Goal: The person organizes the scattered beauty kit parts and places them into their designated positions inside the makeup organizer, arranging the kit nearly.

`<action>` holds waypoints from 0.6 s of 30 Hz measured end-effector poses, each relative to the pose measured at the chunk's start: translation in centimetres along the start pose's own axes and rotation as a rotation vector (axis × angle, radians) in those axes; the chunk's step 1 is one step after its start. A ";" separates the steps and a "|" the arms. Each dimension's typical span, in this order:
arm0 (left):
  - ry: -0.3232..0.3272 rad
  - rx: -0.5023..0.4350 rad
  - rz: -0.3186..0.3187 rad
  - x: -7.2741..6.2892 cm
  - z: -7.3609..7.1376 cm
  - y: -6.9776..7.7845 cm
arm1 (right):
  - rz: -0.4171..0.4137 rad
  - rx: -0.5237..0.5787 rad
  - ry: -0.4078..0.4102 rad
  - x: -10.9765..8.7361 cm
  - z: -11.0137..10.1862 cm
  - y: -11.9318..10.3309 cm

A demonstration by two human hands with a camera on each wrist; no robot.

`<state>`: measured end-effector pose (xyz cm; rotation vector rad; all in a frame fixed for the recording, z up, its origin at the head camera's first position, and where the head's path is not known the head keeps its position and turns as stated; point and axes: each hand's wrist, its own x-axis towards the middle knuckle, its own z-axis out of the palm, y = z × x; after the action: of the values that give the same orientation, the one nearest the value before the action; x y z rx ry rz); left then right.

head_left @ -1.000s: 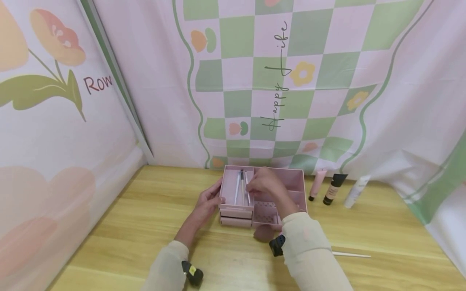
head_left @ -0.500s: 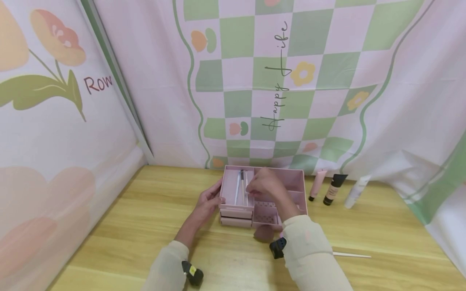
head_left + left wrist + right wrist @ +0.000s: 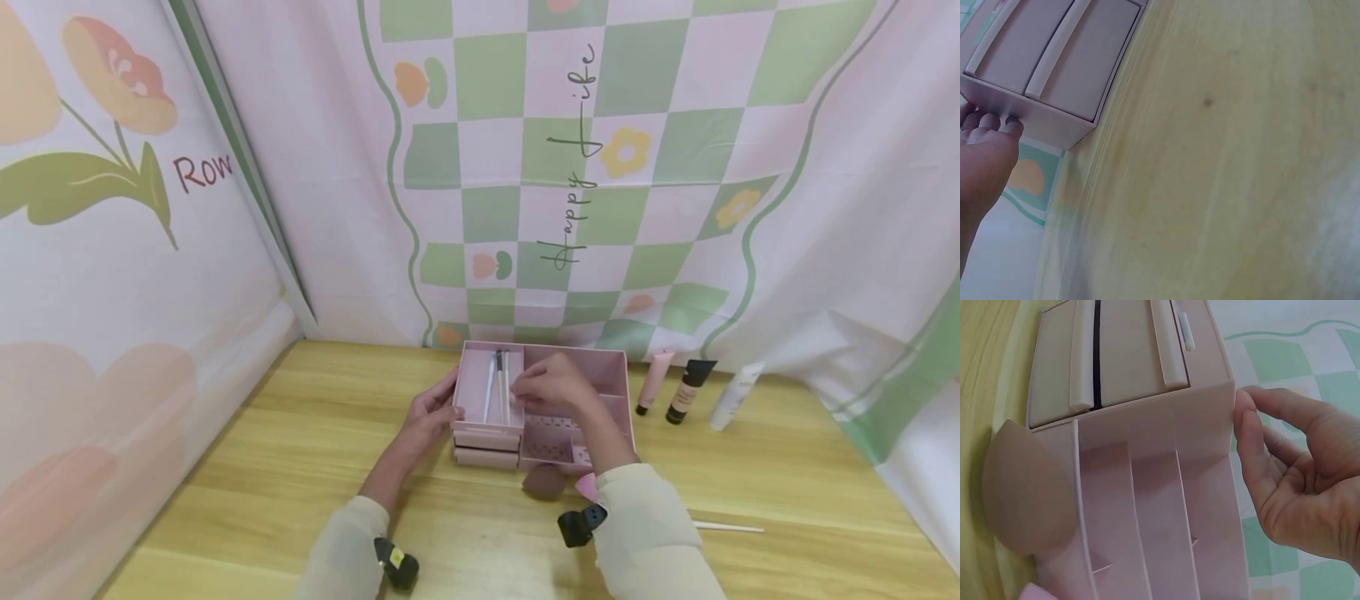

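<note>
A pink makeup organizer (image 3: 486, 443) stands on the table, with two drawers below its left top tray and open compartments on the right. In that tray lie several slim makeup brushes (image 3: 501, 392) side by side. My left hand (image 3: 420, 421) holds the organizer's left side, its thumb at the front corner of the rim; the left wrist view shows bent fingers (image 3: 990, 122) against the wall. My right hand (image 3: 557, 385) is at the tray's right edge, thumb and index fingertips close together by the rim in the right wrist view. Nothing is visible between these fingertips (image 3: 1244, 400).
A brown makeup sponge (image 3: 544, 482) and a pink one (image 3: 587, 486) lie before the organizer. To its right stand a pink tube (image 3: 654, 383), a black-capped tube (image 3: 688, 392) and a white tube (image 3: 735, 397). A thin white stick (image 3: 727, 527) lies by the right sleeve.
My right hand has shifted slightly right and back from the brushes, and its forearm has moved right, uncovering more of the pink sponge. The left hand has stayed put.
</note>
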<state>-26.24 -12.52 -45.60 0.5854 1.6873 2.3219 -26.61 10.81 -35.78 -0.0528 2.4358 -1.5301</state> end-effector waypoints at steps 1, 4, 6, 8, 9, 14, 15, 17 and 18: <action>0.002 0.003 -0.001 0.0 0.0 0.0 | -0.005 0.022 -0.004 -0.1 -0.1 0.2; 0.008 0.007 -0.005 0.0 0.0 0.1 | -0.017 0.102 -0.015 -0.5 -0.3 0.7; 0.010 0.008 -0.005 0.0 0.0 0.1 | -0.026 0.138 -0.021 -0.7 -0.5 0.9; 0.008 0.007 -0.002 0.0 0.0 0.1 | -0.038 0.151 -0.022 -0.9 -0.7 1.3; 0.006 0.005 -0.001 0.0 0.0 0.0 | -0.046 0.149 -0.020 -1.1 -0.7 1.4; -0.003 0.007 -0.001 0.0 0.0 0.0 | -0.089 0.097 0.001 -1.8 -1.3 2.5; -0.002 0.006 -0.001 0.0 0.0 0.0 | -0.094 0.092 0.006 -2.0 -1.4 2.6; -0.002 0.005 -0.001 0.0 0.1 0.0 | -0.109 0.086 0.009 -2.4 -1.7 3.1; 0.000 0.006 -0.002 0.0 0.1 0.0 | -0.116 0.081 0.006 -2.7 -1.9 3.3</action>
<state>-26.23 -12.46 -45.56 0.5846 1.6943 2.3169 -24.10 14.41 -37.39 -0.1773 2.4101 -1.6785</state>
